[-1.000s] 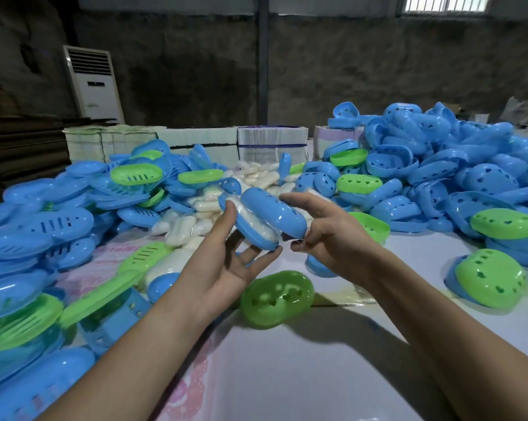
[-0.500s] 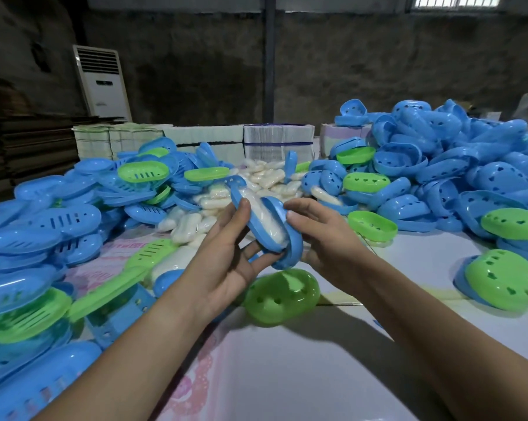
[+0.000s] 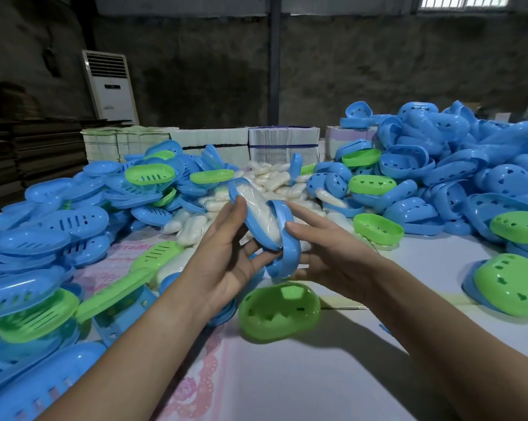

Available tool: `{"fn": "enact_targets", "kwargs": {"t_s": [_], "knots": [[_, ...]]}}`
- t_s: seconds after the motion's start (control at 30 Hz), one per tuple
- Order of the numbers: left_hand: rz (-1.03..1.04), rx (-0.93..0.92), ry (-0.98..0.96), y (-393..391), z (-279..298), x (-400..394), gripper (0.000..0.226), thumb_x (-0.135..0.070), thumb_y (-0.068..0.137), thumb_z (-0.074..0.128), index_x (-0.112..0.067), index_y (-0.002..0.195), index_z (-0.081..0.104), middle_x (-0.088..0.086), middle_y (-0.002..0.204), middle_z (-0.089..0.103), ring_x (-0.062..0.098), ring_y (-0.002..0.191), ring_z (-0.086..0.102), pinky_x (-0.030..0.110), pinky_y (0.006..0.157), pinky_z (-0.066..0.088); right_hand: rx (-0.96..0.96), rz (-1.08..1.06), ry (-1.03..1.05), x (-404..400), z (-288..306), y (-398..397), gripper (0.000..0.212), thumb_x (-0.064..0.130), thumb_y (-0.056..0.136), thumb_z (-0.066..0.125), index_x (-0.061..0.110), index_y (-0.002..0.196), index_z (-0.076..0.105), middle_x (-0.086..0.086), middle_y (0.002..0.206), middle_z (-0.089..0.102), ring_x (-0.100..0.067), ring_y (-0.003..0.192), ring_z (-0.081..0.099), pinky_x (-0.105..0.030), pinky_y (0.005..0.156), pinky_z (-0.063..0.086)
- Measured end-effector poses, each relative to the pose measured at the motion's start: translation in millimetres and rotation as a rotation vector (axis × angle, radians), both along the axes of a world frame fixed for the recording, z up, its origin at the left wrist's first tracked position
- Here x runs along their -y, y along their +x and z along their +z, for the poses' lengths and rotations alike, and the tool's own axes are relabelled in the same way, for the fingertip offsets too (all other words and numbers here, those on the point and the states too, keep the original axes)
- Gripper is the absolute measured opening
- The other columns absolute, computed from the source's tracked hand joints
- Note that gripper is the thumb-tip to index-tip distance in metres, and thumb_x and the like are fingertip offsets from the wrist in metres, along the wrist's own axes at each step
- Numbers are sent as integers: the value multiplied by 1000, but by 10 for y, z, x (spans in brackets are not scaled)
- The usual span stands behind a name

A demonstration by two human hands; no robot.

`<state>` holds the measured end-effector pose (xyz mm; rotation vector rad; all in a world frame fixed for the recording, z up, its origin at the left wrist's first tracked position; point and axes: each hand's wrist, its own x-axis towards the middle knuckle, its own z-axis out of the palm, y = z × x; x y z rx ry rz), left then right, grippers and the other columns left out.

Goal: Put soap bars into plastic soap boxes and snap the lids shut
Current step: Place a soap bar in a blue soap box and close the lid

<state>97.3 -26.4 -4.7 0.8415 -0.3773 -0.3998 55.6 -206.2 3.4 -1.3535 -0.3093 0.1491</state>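
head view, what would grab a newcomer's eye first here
First, the two hands at centre: the left hand holds a blue soap box base with a white soap bar in it, while the right hand brings a blue lid against it, not yet shut. Next, the huge heap of blue box parts on the right, and a lone green box half lying just below the hands.

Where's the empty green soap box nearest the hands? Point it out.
In the head view the green soap box lies on the white table at centre, just below both hands, under the blue box they hold.
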Motion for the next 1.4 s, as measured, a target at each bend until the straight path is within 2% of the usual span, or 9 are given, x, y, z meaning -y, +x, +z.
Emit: {"fn": "enact_targets", "kwargs": {"t_s": [0.2, 0.33, 0.53, 0.67, 0.77, 0.87, 1.03, 1.23, 1.4], "knots": [[49, 74, 49, -39, -2, 27, 62, -39, 79, 72, -19, 135, 56, 9, 126, 73, 29, 108, 73, 40, 74, 62, 237, -330, 39, -46, 32, 29, 56, 24, 72, 80, 41, 123, 62, 4, 123, 65, -17, 104, 70, -35, 74, 58], [145, 134, 124, -52, 2, 35, 76, -41, 73, 76, -23, 143, 52, 3, 125, 73, 27, 110, 73, 44, 81, 63, 371, -431, -52, -81, 11, 10, 66, 24, 70, 82, 43, 128, 58, 19, 113, 66, -19, 93, 72, -22, 71, 55], [197, 212, 160, -82, 0, 64, 70, -37, 72, 76, -32, 138, 54, 11, 118, 75, 27, 107, 74, 37, 72, 62, 403, -386, -113, -91, -22, 26, 74, 31, 64, 87, 51, 127, 55, 19, 118, 68, -18, 104, 69, -25, 79, 55], [222, 278, 214, -81, -10, 62, 71, -40, 74, 74, -35, 141, 50, 4, 114, 77, 22, 103, 75, 36, 73, 62, 346, -322, -159, -51, -49, 48, 84, 35, 64, 87, 43, 139, 50, 6, 129, 66, -13, 118, 64, -27, 92, 52], [247, 336, 265, -98, -19, 55, 76, -46, 72, 75, -37, 143, 49, -2, 116, 76, 19, 103, 75, 34, 76, 62, 348, -307, -168, -55, -61, 52, 78, 35, 64, 88, 47, 133, 55, 6, 131, 65, -9, 123, 59, -30, 100, 49], [255, 377, 297, -108, -23, 55, 71, -48, 73, 75, -42, 139, 50, -5, 114, 76, 16, 102, 75, 29, 76, 61, 369, -292, -147, -48, -57, 56, 72, 31, 67, 87, 47, 131, 56, 1, 134, 64, -18, 125, 59, -42, 106, 46], [227, 398, 306, -115, -30, 60, 55, -45, 74, 80, -53, 124, 58, -7, 114, 75, 16, 101, 75, 31, 72, 61, 390, -307, -174, -29, -28, 20, 74, 30, 68, 85, 45, 134, 55, 0, 130, 65, -21, 120, 62, -42, 103, 48], [216, 444, 337, -110, -6, 52, 52, -41, 79, 75, -67, 120, 57, 15, 122, 65, 21, 99, 76, 33, 73, 60, 407, -315, -218, -22, -8, -22, 73, 20, 74, 80, 37, 140, 52, -2, 131, 64, -21, 120, 62, -41, 107, 46], [215, 459, 345, -104, -17, 54, 55, -43, 77, 75, -66, 124, 57, 16, 123, 63, 19, 97, 76, 30, 70, 60, 408, -305, -242, -21, -1, -32, 74, 18, 75, 78, 32, 143, 50, -4, 129, 65, -26, 117, 63, -39, 104, 49]]}}
